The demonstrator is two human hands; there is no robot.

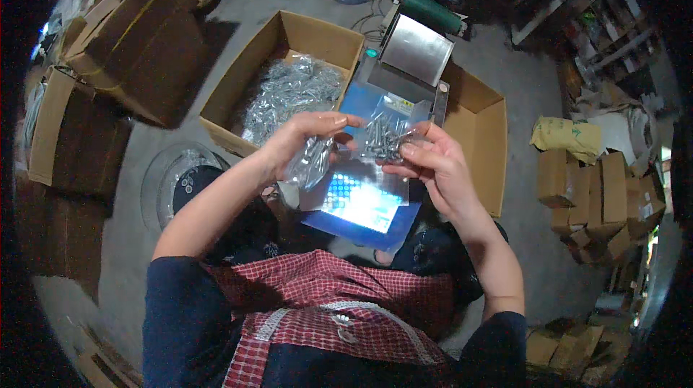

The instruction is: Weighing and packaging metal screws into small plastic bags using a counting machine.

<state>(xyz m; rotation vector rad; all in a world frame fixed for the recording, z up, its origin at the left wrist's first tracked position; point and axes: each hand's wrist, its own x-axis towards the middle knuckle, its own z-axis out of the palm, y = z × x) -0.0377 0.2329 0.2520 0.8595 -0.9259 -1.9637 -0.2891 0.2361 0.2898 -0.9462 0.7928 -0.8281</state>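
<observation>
My right hand [442,164] pinches the edge of a clear plastic bag of screws [381,132], held up over the machine in front of me. A second clear bag with metal pieces [312,160] hangs in the palm of my left hand [296,135], its fingers curled around it. The left thumb and fingertips reach to the near side of the first bag; whether they touch it I cannot tell. Below both hands lies a blue plate [390,238] with a bright lit panel [361,204] that glares strongly.
An open cardboard box [216,110] at the left holds a heap of clear bags [292,96]. Another open box [487,124] stands right of the machine with a metal plate [415,49] and green roller [433,14]. Stacked cartons [137,41] rise at the far left, smaller ones [603,193] at the right.
</observation>
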